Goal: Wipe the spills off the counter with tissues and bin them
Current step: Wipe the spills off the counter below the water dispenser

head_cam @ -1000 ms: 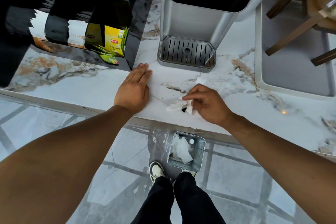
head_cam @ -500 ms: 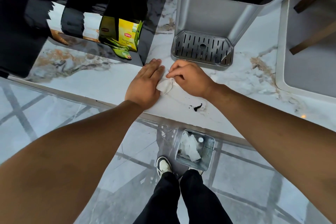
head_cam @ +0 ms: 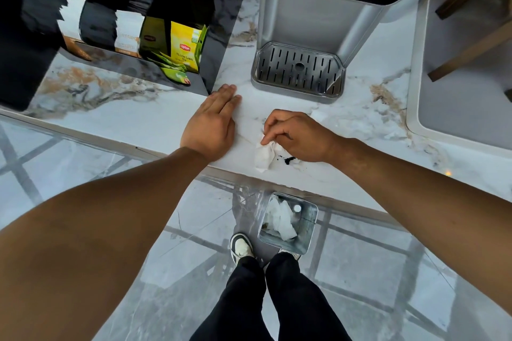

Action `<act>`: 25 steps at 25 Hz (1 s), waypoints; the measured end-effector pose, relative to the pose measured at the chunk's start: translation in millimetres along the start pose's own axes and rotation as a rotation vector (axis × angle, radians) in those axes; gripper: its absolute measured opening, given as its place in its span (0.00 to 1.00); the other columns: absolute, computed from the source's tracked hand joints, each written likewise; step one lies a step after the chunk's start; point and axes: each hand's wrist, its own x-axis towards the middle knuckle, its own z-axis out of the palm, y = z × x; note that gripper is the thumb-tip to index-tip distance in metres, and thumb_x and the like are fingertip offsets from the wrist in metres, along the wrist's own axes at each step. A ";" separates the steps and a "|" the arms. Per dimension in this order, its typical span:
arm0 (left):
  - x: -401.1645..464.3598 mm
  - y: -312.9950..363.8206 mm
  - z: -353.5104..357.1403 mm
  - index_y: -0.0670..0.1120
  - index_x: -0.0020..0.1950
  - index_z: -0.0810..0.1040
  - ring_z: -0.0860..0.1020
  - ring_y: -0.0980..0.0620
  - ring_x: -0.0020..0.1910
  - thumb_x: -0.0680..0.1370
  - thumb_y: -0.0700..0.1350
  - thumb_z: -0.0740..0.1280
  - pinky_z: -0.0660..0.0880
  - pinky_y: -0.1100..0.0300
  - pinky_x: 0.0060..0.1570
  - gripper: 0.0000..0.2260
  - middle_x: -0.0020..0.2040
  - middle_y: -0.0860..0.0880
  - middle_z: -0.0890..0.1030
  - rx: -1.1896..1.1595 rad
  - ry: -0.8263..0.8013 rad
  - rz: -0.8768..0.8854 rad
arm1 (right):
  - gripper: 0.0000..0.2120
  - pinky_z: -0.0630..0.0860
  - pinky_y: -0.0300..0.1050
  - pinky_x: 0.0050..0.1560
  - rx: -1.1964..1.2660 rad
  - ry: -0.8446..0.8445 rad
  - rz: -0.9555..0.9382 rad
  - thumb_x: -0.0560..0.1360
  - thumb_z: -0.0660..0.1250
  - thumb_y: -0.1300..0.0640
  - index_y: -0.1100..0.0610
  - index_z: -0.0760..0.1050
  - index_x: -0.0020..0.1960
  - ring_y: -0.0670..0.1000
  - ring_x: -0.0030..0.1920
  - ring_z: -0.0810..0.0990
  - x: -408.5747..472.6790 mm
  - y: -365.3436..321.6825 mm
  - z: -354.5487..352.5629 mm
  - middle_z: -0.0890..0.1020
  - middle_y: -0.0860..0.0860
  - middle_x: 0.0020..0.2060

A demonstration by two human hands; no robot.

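Note:
My right hand (head_cam: 297,135) pinches a crumpled white tissue (head_cam: 264,156) and presses it on the marble counter (head_cam: 124,122) near the front edge. A small dark spill (head_cam: 288,159) lies just right of the tissue, partly under my palm. My left hand (head_cam: 212,124) rests flat on the counter, fingers together, holding nothing. Below the counter edge, on the floor, stands a small square metal bin (head_cam: 304,232) with several used tissues (head_cam: 279,220) inside, right in front of my feet.
A grey water dispenser with a slotted drip tray (head_cam: 297,70) stands behind my hands. A black glossy organiser (head_cam: 177,44) with yellow tea boxes is at the back left. A grey tray (head_cam: 457,97) with wooden legs on it sits at the right.
My right hand has swept the tissue from beside my left hand back toward the right and front, next to the dark spill. The left hand has stayed flat.

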 end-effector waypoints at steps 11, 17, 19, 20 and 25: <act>1.6 -1.3 4.2 0.38 0.72 0.70 0.64 0.41 0.76 0.78 0.39 0.56 0.63 0.47 0.75 0.21 0.76 0.40 0.68 0.018 0.019 0.005 | 0.14 0.71 0.40 0.49 -0.008 0.160 0.023 0.78 0.61 0.70 0.59 0.84 0.53 0.52 0.50 0.76 22.7 2.5 4.6 0.76 0.55 0.51; 0.4 -0.6 2.9 0.39 0.73 0.69 0.63 0.41 0.77 0.79 0.39 0.56 0.61 0.48 0.76 0.22 0.76 0.40 0.66 0.029 0.003 0.011 | 0.16 0.76 0.49 0.52 0.044 0.052 0.004 0.75 0.62 0.76 0.62 0.84 0.51 0.56 0.50 0.78 -19.8 16.4 -2.9 0.77 0.56 0.49; 1.2 0.0 2.3 0.39 0.73 0.69 0.62 0.41 0.77 0.79 0.39 0.55 0.60 0.48 0.76 0.22 0.77 0.40 0.66 0.038 -0.002 0.009 | 0.18 0.74 0.42 0.51 0.032 0.074 0.031 0.74 0.61 0.77 0.62 0.85 0.51 0.53 0.50 0.78 -28.1 14.9 -3.2 0.78 0.55 0.48; 1.3 0.3 2.0 0.39 0.73 0.69 0.62 0.41 0.77 0.79 0.39 0.55 0.60 0.47 0.77 0.22 0.77 0.40 0.66 0.039 -0.001 0.008 | 0.18 0.74 0.38 0.51 0.046 0.124 0.060 0.74 0.61 0.77 0.62 0.85 0.51 0.52 0.49 0.78 -29.2 13.4 -4.4 0.78 0.54 0.48; 1.6 -0.9 3.5 0.39 0.73 0.69 0.62 0.41 0.77 0.78 0.40 0.54 0.59 0.48 0.77 0.23 0.77 0.40 0.66 0.044 0.008 0.008 | 0.17 0.71 0.30 0.54 0.067 0.641 0.305 0.76 0.58 0.72 0.61 0.83 0.54 0.51 0.50 0.78 -17.2 12.0 -4.3 0.77 0.56 0.50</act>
